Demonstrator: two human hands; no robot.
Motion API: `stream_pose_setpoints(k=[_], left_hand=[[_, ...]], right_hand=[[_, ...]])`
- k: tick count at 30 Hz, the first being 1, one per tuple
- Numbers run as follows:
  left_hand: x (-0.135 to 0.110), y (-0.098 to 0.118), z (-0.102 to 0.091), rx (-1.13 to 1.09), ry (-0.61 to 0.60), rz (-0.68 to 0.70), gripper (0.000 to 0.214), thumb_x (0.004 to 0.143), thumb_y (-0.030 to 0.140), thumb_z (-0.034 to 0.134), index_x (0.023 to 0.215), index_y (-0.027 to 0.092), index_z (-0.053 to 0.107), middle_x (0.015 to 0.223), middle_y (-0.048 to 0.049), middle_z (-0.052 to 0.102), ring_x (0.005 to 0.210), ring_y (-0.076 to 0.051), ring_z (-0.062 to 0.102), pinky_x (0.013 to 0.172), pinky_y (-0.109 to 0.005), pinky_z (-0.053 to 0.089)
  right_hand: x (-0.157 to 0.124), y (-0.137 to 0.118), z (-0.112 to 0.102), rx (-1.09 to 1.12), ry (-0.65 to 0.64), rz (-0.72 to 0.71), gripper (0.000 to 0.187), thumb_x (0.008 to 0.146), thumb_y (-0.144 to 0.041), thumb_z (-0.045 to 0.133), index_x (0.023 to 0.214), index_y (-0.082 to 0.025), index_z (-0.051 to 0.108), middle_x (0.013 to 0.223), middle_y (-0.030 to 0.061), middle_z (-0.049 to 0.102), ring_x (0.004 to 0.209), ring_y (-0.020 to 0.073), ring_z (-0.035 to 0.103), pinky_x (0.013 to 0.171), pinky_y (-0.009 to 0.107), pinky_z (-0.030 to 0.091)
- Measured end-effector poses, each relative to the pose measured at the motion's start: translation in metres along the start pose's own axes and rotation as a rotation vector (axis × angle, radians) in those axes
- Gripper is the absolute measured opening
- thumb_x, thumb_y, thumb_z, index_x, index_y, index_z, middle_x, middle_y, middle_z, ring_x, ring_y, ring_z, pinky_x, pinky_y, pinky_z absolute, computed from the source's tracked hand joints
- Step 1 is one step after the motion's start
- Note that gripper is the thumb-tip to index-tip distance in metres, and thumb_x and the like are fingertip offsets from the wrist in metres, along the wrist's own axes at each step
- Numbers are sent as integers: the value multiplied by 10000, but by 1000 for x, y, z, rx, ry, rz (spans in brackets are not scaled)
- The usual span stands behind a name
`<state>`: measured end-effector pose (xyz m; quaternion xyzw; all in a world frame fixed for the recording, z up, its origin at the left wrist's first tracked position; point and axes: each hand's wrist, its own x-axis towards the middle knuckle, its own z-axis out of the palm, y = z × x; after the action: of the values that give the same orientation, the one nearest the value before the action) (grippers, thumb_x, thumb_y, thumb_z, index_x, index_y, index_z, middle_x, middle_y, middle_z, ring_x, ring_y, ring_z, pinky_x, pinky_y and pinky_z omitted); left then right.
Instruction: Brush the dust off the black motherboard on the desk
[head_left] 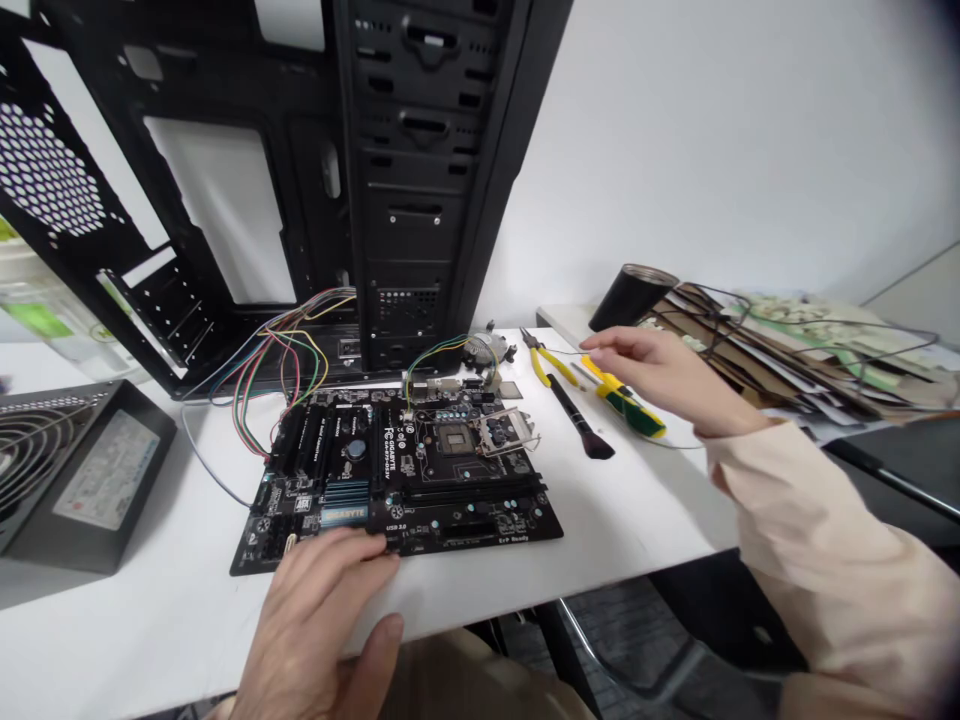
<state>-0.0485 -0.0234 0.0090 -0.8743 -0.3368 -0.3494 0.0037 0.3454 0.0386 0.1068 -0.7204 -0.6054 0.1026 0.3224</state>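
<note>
My left hand (pixel 322 610) lies palm down at the front edge of a black Gigabyte motherboard (pixel 442 510), fingers stretched out over its edge near the blue heatsink (pixel 346 495). On the board, the metal CPU socket cover (pixel 506 432) is lifted. My right hand (pixel 637 365) hovers over the tools at the right, thumb and index fingertip close together; whether anything is pinched there is hard to see. Around it lie yellow-handled pliers (pixel 541 362), a black brush (pixel 577 420), and a screwdriver with a yellow-green handle (pixel 634 410). A thin dark line runs toward the fingertips.
A black computer case (pixel 427 230) stands behind the board, with coloured wires (pixel 251 370) reaching it. A power supply (pixel 97 480) is at the left. At the right are a black cylinder (pixel 631 293) and stacked cardboard (pixel 720 345). A CPU cooler (pixel 487 348) sits behind the board.
</note>
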Motion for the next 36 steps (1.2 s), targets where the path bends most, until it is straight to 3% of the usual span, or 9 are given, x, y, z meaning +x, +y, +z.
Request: stream_pose_setpoints(k=[2, 5, 6, 9, 12, 14, 20, 23, 36], left_hand=[[6, 3, 3, 89, -33, -7, 315, 860, 292, 517, 1167, 226, 542, 1254, -89, 551, 1213, -245, 465, 1005, -434, 400], [19, 10, 12, 242, -81, -77, 438, 840, 353, 515, 1247, 193, 527, 1376, -168, 482, 1292, -387, 409, 976, -651, 397], [23, 13, 14, 279, -111, -134, 488, 827, 364, 521, 1284, 192, 518, 1409, -179, 463, 1301, -434, 397, 953, -707, 387], [33, 20, 16, 290, -333, -308, 636, 778, 390, 560, 1392, 270, 445, 1506, -131, 378, 1346, -516, 315, 950, -799, 304], [40, 24, 13, 210, -571, -443, 718, 762, 444, 571, 1435, 315, 357, 1550, -87, 286, 1406, -494, 205, 1032, -799, 161], [41, 23, 11, 162, -616, -480, 747, 759, 486, 575, 1444, 329, 322, 1558, -82, 260, 1421, -472, 181, 1060, -778, 120], [32, 18, 20, 101, -428, -467, 730, 764, 724, 509, 1402, 388, 392, 1512, -90, 379, 1394, -454, 282, 1059, -757, 178], [30, 18, 22, 104, -380, -442, 728, 773, 746, 478, 1397, 378, 408, 1483, -109, 424, 1382, -449, 306, 1053, -757, 192], [29, 17, 19, 194, -397, -342, 678, 764, 442, 575, 1407, 294, 418, 1462, -170, 431, 1342, -501, 336, 982, -801, 237]], right_hand=[[-5, -37, 13, -12, -88, -182, 294, 831, -418, 565, 933, -170, 687, 869, 63, 678, 729, 158, 577, 655, 280, 439], [-6, -94, 48, -223, -293, -487, 221, 881, -257, 517, 920, -158, 710, 876, 53, 695, 776, 148, 603, 747, 277, 440], [-4, -109, 62, -332, -387, -541, 234, 907, -232, 494, 958, -152, 708, 948, 62, 697, 851, 152, 611, 801, 278, 431], [6, -135, 102, -401, -520, -579, 202, 893, -223, 542, 841, -138, 718, 862, 69, 703, 825, 158, 620, 777, 260, 415], [15, -137, 127, -453, -565, -548, 222, 872, -242, 578, 724, -130, 700, 720, 72, 680, 749, 172, 620, 681, 256, 390], [17, -135, 135, -482, -562, -522, 228, 867, -248, 587, 700, -133, 692, 707, 73, 678, 747, 179, 624, 663, 256, 376], [9, -132, 145, -549, -520, -474, 255, 951, -237, 472, 853, -143, 689, 869, 68, 707, 829, 180, 644, 708, 256, 384], [4, -131, 148, -588, -511, -468, 244, 966, -238, 450, 941, -119, 662, 957, 101, 700, 886, 214, 648, 741, 278, 394], [9, -124, 146, -565, -533, -519, 220, 970, -247, 442, 955, -124, 623, 976, 113, 693, 922, 240, 654, 746, 290, 401]])
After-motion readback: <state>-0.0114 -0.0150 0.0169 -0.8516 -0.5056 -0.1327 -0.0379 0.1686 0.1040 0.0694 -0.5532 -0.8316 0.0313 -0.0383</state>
